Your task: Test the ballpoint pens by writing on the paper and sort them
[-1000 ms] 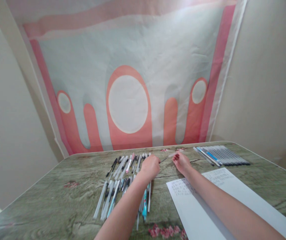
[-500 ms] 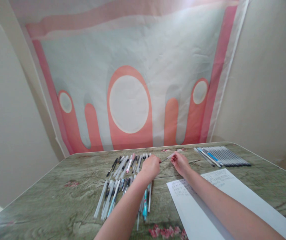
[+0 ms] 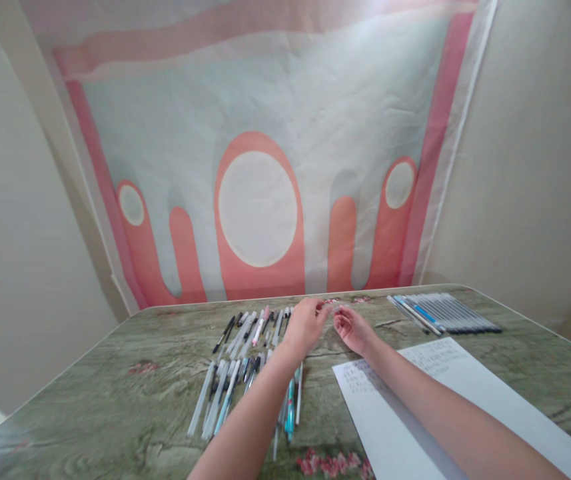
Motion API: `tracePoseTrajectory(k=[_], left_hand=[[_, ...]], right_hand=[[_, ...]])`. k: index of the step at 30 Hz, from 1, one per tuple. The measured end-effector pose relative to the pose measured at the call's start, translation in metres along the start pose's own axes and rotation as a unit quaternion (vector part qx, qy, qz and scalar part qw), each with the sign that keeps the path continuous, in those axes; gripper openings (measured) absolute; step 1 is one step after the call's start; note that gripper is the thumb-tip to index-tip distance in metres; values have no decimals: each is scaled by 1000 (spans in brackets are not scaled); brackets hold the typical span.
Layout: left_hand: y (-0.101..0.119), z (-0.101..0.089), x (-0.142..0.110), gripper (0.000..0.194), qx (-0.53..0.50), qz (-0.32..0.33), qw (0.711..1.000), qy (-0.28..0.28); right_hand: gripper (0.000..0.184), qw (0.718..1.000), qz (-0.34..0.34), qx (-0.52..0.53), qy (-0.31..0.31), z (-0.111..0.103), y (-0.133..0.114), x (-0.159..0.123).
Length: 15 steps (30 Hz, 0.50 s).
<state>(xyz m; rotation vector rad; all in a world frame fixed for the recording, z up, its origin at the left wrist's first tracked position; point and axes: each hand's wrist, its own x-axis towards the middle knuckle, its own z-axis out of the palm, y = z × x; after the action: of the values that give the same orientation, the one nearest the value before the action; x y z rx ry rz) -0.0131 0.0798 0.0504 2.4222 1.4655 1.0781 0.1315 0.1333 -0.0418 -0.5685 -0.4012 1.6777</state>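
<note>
My left hand [image 3: 308, 325] and my right hand [image 3: 352, 330] meet over the far middle of the table. Between their fingertips a small clear pen barrel [image 3: 336, 307] shows; most of it is hidden by the fingers. My right hand is closed around it, fingers curled. The thumb and fingers of my left hand pinch at its left end. Left of my left hand lies a row of pens [image 3: 256, 328], many of them translucent with some black and pink. Beneath my left forearm is a second row of pens [image 3: 221, 400], partly covered by the arm.
Sheets of white paper with handwriting [image 3: 390, 413] lie under my right forearm. At the far right, a neat row of clear pens [image 3: 458, 312] sits beside blue and white pens [image 3: 422, 313]. The wood-patterned table [image 3: 90, 387] ends at a printed cloth backdrop [image 3: 315, 133].
Earlier a thin dark refill stuck out of my left hand toward the clear barrel in my right. My hands have come together, and the refill no longer shows between them.
</note>
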Motion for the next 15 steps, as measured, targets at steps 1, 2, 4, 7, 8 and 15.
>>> tracePoseTrajectory(k=[1, 2, 4, 7, 8, 15], left_hand=[[-1, -1, 1, 31, 1, -5, 1000, 8], [-4, -3, 2, 33, 8, -13, 1000, 16], [-15, -6, 4, 30, 31, -39, 998, 26], [-37, -11, 6, 29, 77, -86, 993, 4], [-44, -13, 5, 29, 98, -99, 990, -18], [-71, -11, 6, 28, 170, -154, 968, -107]], right_hand=[[12, 1000, 5, 6, 1, -1, -1, 1], [12, 1000, 9, 11, 2, -2, -3, 1], [12, 1000, 17, 19, 6, -5, -5, 3], [13, 999, 28, 27, 12, -8, -6, 5], [14, 999, 31, 28, 14, -8, -6, 6], [14, 998, 45, 23, 21, -7, -6, 7]])
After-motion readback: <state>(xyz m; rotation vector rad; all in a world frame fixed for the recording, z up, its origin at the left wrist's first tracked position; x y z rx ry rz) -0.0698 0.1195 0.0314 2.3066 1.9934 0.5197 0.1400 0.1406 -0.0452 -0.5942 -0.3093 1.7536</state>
